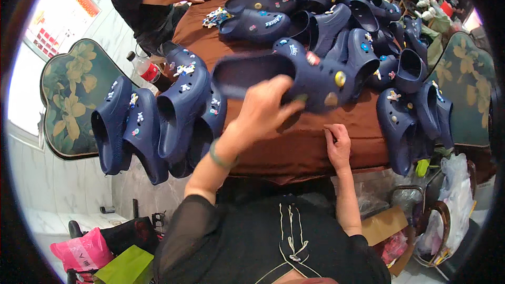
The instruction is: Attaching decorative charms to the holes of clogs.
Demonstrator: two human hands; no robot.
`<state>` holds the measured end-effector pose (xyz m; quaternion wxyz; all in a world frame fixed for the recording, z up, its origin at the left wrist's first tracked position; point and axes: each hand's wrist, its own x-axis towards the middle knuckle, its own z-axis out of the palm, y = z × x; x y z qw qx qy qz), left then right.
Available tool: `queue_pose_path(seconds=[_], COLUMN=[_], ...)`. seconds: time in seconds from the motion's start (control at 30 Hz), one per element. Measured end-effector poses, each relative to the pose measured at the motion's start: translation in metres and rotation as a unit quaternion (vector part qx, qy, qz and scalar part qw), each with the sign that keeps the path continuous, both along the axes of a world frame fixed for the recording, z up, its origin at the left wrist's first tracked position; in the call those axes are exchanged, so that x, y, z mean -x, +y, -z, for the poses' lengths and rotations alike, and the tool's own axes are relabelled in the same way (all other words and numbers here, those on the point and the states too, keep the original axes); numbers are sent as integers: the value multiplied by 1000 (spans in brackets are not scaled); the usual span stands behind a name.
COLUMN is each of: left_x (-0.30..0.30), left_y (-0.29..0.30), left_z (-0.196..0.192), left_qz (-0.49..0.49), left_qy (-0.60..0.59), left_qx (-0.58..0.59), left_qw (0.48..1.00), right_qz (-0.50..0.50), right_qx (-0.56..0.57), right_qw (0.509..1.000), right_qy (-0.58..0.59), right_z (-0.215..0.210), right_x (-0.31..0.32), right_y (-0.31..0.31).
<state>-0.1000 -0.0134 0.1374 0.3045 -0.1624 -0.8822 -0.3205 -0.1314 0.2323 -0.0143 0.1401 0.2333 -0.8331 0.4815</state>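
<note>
A navy clog (317, 81) with colourful charms on its toe is raised over the brown-covered table (284, 147), slightly blurred. My left hand (267, 104) grips it by the side, thumb below and fingers over the rim of the foot opening. Close to the table's near edge, my right hand (338, 144) rests on the cloth with fingers curled in. Whatever those fingers may hold is too small or hidden to make out. Several charm-covered clogs (184, 89) stand at the table's left corner, and others (399, 126) at the right corner.
A heap of navy clogs (315, 21) covers the far side, beside a small pile of charms (216, 17). A cola bottle (144, 68) stands at left. Another person (139, 0) reaches in from far left. Chairs (79, 97) flank the table; bags (81, 250) lie below left.
</note>
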Motion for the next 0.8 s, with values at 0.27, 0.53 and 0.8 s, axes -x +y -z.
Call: queue_pose_path(seconds=[0.27,0.53,0.8], left_x=[-131,-134,-138], left_y=[-13,-9,-9], left_z=[56,69,82], left_qz=[48,83,98], left_qy=[-298,-332,-311], left_qx=[-249,-313,-273], left_qw=[920,886,905], right_qz=[-41,-55,-265], right_qx=[42,-2,124], right_qw=[975,981,885], right_qy=[-216,-184,-361], right_z=[-22,-14,-22], right_x=[28,71,88], right_y=[-74,-103,-72])
